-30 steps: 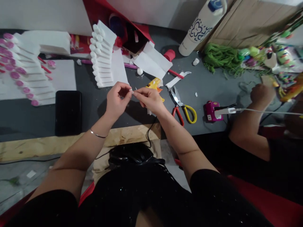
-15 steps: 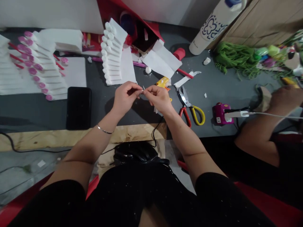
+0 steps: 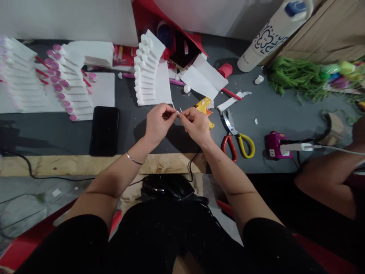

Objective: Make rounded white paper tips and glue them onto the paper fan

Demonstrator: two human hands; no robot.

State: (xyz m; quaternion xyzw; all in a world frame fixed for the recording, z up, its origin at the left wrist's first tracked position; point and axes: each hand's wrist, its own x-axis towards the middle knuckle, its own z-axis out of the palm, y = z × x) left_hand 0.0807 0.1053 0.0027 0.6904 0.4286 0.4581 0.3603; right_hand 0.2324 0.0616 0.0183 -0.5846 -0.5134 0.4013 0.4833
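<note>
My left hand point(image 3: 159, 122) and my right hand point(image 3: 196, 123) meet fingertip to fingertip over the table, both in a pinch. Between them is a tiny white piece point(image 3: 178, 113), mostly hidden by the fingers, so its kind is unclear. A yellow hot glue gun point(image 3: 203, 105) lies just behind my right hand. Beside it rest scissors point(image 3: 232, 130) with one red and one yellow handle. Beyond my left hand, a row of thin sticks with white rolled heads point(image 3: 145, 78) lies on white paper. A small white ball point(image 3: 186, 89) sits behind the fingertips.
A black phone-like slab point(image 3: 105, 131) and pink-headed sticks point(image 3: 64, 85) lie to the left. On the right are a white bottle point(image 3: 265, 40), green yarn point(image 3: 298, 74) and a purple plug adapter point(image 3: 275, 145) with a cable. Another person's arm point(image 3: 327, 171) is at far right.
The view has swung a little left, so the table things appear farther right. My hands remain pinched together. The other person's hand has mostly left the picture.
</note>
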